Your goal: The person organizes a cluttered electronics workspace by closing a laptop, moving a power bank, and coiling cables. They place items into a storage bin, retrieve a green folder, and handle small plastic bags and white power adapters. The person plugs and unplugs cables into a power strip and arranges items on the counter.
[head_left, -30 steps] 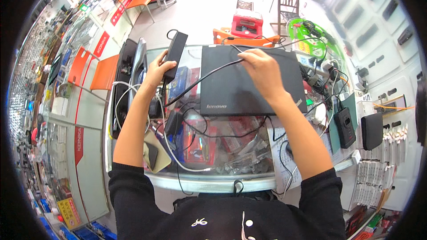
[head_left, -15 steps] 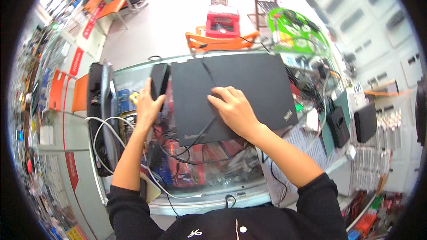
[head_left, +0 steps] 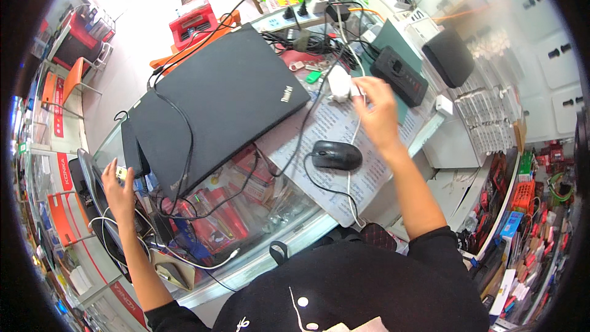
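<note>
Closed laptop (head_left: 215, 101) lies left of mouse (head_left: 336, 155) on printed sheet (head_left: 344, 132).

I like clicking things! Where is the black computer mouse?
In the head view, the black mouse sits on the printed sheet, right of the closed black laptop and just below the right hand.

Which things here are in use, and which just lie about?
In use: white charger and its white cable at the right hand; small connector at the left hand; closed laptop.
Lying about: mouse, red toolbox, black box.
</note>
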Demonstrator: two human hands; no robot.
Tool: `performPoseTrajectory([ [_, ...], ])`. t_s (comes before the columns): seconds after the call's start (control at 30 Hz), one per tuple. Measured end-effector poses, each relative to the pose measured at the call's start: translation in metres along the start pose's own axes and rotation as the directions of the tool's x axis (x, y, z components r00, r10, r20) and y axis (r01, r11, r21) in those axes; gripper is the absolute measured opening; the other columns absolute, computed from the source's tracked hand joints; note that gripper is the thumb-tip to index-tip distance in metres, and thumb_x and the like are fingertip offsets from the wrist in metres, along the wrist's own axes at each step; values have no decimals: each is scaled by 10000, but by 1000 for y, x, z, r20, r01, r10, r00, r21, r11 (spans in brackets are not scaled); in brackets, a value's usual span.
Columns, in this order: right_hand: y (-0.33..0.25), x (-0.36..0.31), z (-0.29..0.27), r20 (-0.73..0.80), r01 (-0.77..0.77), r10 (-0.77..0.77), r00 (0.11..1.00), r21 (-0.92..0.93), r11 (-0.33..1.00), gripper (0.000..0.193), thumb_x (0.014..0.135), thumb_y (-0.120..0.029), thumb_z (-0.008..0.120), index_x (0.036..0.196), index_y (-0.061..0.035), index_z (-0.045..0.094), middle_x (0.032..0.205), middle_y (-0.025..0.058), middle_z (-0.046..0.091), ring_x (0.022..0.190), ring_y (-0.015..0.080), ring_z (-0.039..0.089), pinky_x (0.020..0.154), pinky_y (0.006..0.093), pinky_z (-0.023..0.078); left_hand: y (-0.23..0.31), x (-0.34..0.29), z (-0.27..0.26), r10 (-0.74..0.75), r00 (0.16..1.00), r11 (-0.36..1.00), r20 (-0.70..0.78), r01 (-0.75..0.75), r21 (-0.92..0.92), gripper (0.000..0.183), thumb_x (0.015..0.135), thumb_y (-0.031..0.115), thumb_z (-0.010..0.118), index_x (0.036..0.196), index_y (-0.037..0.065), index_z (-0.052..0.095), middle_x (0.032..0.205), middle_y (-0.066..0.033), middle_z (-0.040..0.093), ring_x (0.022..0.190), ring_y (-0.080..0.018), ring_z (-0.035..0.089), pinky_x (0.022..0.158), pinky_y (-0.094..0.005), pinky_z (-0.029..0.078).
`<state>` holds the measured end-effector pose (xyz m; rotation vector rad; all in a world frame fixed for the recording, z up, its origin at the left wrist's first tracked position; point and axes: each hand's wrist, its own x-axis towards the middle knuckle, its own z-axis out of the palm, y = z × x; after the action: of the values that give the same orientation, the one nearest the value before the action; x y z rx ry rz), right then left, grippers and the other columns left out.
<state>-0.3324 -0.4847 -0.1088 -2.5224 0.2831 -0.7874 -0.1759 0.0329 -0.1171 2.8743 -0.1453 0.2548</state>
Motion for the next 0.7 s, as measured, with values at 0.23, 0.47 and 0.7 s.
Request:
performPoseTrajectory([
  [0.23, 154, 8, -65, 78, -239, 271, 959, -291, 926, 767, 694, -276, 755, 1371, -105, 435, 1304, 154, 508, 1204, 326, 477, 1030, 377, 364, 155, -75, -80, 380, 918, 868, -110, -396, -299, 333, 815, 42, 603, 1148, 23, 613, 1245, -136, 545, 1174, -283, 515, 1015, -373, 370],
  [0.47, 192, 39, -64, 314, -131, 275, 909, -411, 902, 1009, 553, -391, 790, 1440, -177, 360, 1279, 169, 502, 1195, 337, 468, 1016, 421, 355, 329, -92, -12, 649, 758, 688, 67, -548, -476, 402, 768, 116, 682, 1155, 46, 603, 1199, -145, 555, 1133, -333, 508, 985, -410, 381],
  [0.7, 170, 23, -161, 179, 4, -44, 983, 220, 975, 976, 566, -241, 790, 1425, -62, 364, 1309, 133, 475, 1218, 284, 446, 1054, 398, 312, 430, -66, 87, 434, 901, 795, -22, -395, -462, 728, 767, 199, 734, 1373, 13, 377, 1325, -232, 447, 1216, -378, 445, 1033, -416, 359],
])
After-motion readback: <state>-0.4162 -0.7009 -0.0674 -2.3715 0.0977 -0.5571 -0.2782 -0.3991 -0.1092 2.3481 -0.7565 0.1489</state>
